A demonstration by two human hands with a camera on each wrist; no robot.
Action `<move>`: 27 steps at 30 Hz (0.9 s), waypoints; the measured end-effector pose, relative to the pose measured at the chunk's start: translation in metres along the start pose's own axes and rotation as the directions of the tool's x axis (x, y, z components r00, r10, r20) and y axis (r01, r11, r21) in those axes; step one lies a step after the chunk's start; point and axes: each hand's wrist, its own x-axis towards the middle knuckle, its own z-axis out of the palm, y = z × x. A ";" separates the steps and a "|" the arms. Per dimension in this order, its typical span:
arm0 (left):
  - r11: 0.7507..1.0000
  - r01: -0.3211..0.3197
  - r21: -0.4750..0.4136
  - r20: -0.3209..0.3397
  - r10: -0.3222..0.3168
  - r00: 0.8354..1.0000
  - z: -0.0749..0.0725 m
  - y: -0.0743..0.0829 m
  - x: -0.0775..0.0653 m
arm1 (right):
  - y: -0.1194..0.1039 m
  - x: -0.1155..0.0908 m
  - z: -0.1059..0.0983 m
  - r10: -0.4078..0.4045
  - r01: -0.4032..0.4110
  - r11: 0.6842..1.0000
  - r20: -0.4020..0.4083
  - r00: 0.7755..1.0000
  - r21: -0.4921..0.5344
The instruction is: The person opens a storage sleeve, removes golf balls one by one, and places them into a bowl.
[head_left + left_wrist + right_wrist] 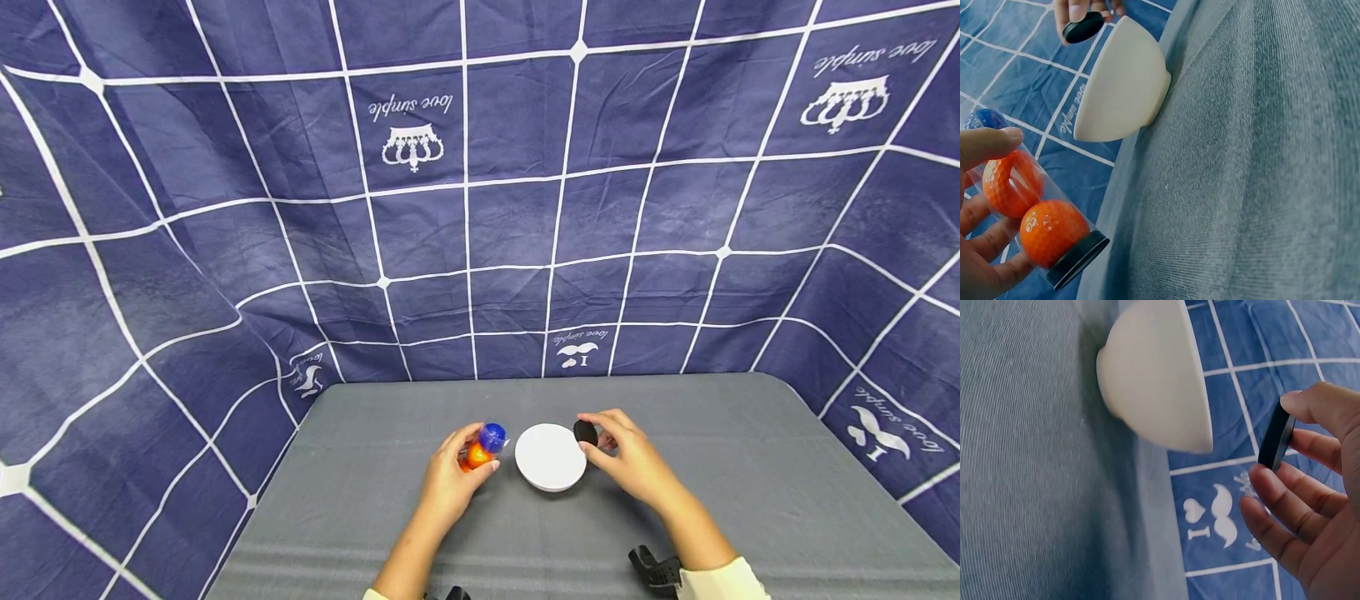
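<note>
My left hand (pixel 450 479) grips a clear plastic tube (pixel 1035 219) that holds orange balls (pixel 1050 231) and a blue ball (pixel 492 436); a black cap closes its lower end. A white bowl (pixel 550 456) stands on the grey table (pixel 750 467) between my hands. To the bowl's right, my right hand (pixel 630 462) pinches a flat black round lid (pixel 585 432) between thumb and fingers, just beside the bowl's rim. In the right wrist view the black lid (pixel 1275 440) shows edge-on next to the white bowl (pixel 1154 375).
A navy cloth with a white grid (pixel 465 208) hangs behind and around the grey table. The table's far edge runs just behind the bowl. A black wrist mount (pixel 656 571) sits on my right forearm.
</note>
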 end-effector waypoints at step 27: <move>0.999 0.013 0.039 0.011 -0.014 1.000 0.000 -0.010 0.000 | 0.032 -0.012 -0.007 0.313 -0.275 0.933 0.149 0.938 -0.233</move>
